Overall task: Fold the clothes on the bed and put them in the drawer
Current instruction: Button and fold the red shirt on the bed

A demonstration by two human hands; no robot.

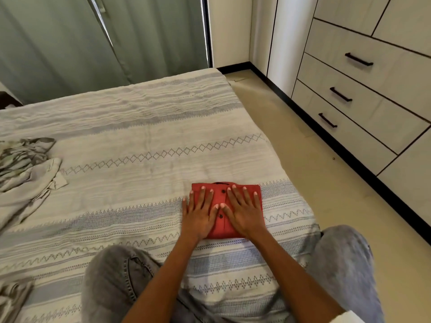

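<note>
Your left hand (201,213) and right hand (242,212) press flat, fingers straight, gripping nothing, on the folded red shirt (220,199). Grey clothes (25,173) remain unfolded; drawers (349,96) closed (nothing stowed, by appearance).

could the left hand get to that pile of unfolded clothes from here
Probably yes: the left hand lies flat on the red shirt, holding nothing, and only bare bedspread separates it from the clothes, though it looks a long stretch.

Red shirt (238,199): matt woven cloth, dark glossy buttons. Bedspread (140,141): textured woven cotton-like cloth, matt. Drawers (363,89): smooth pale laminate, matt black handles. Floor (314,171): smooth, faintly glossy.
</note>
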